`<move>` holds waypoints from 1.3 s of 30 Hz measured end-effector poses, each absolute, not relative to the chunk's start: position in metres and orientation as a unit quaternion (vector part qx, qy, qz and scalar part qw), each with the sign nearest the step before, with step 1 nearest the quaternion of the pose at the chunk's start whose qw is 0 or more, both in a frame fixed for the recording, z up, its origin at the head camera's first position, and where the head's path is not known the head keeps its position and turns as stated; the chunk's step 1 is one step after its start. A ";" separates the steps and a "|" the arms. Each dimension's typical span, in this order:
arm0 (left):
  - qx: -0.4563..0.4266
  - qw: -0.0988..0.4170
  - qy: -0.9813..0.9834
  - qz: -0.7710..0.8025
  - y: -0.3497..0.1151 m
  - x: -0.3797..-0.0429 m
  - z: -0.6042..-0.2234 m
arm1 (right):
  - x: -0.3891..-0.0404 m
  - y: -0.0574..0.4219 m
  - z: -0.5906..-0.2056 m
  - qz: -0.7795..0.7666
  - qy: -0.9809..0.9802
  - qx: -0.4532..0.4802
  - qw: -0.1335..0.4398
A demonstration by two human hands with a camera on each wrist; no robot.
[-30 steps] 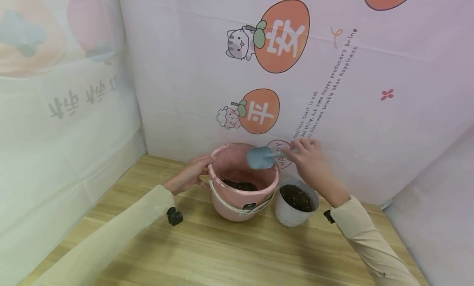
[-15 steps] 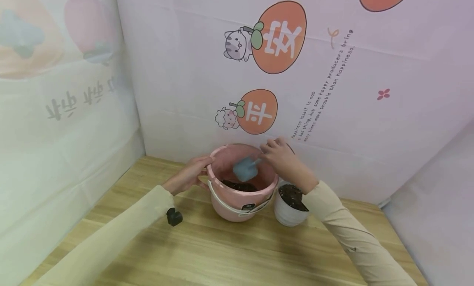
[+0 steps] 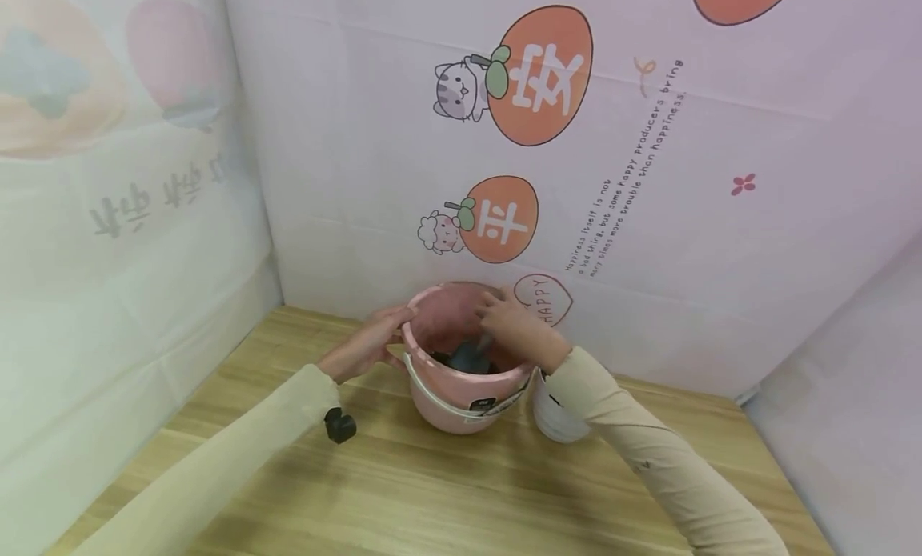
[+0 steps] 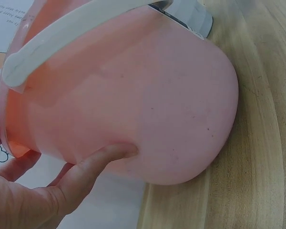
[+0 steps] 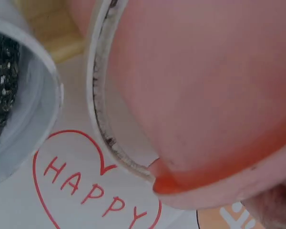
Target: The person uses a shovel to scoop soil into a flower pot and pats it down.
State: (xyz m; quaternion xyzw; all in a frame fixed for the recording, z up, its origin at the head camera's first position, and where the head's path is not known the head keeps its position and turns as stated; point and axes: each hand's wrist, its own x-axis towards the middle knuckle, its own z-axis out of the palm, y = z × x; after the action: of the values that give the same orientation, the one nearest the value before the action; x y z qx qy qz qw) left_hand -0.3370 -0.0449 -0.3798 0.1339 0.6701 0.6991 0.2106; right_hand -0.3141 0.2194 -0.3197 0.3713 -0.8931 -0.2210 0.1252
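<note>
A pink bucket [image 3: 450,400] with a white handle stands on the wooden table, dark soil in its bottom. My left hand [image 3: 369,342] grips its left side; in the left wrist view the thumb presses the outer wall [image 4: 133,109] and fingers reach the rim. Inside the bucket's mouth, my right hand [image 3: 520,330] holds a blue-grey trowel [image 3: 471,358], blade pointing down at the soil. Only a blurred bit of that hand [image 5: 271,207] shows past the rim in the right wrist view, with the trowel hidden there.
Touching distance from the bucket's right side is a white pot [image 3: 556,416], partly covered by my right sleeve; soil [image 5: 2,76] fills part of it. A printed white cloth [image 3: 648,180] rises behind the table [image 3: 446,492], and another hangs at the left.
My right hand has moved left and down from above the white pot into the bucket, lowering the trowel to the soil. The left hand keeps its grip on the bucket.
</note>
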 end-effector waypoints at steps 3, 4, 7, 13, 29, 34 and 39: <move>0.133 0.205 0.669 0.702 -0.046 -0.336 -0.380 | -0.313 0.218 -0.321 -0.218 -0.892 0.375 0.127; 0.132 0.205 0.668 0.703 -0.046 -0.336 -0.380 | -0.312 0.218 -0.321 -0.217 -0.892 0.375 0.127; 0.135 0.207 0.666 0.704 -0.047 -0.336 -0.380 | -0.313 0.220 -0.323 -0.206 -0.896 0.373 0.121; 0.134 0.221 0.658 0.708 -0.047 -0.337 -0.381 | -0.319 0.225 -0.324 -0.148 -0.913 0.372 0.078; 0.130 0.220 0.656 0.710 -0.041 -0.337 -0.382 | -0.322 0.241 -0.323 -0.086 -0.918 0.382 0.056; 0.130 0.224 0.657 0.708 -0.040 -0.337 -0.380 | -0.323 0.245 -0.322 -0.066 -0.919 0.385 0.049; 0.123 0.214 0.663 0.707 -0.041 -0.335 -0.379 | -0.326 0.245 -0.322 -0.042 -0.922 0.384 0.031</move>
State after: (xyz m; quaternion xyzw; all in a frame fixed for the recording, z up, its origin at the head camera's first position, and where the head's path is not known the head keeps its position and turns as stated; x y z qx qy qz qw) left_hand -0.3353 -0.0409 -0.3794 0.1228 0.6627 0.7070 0.2143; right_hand -0.3261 0.2451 -0.3218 0.3844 -0.9217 -0.0423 0.0306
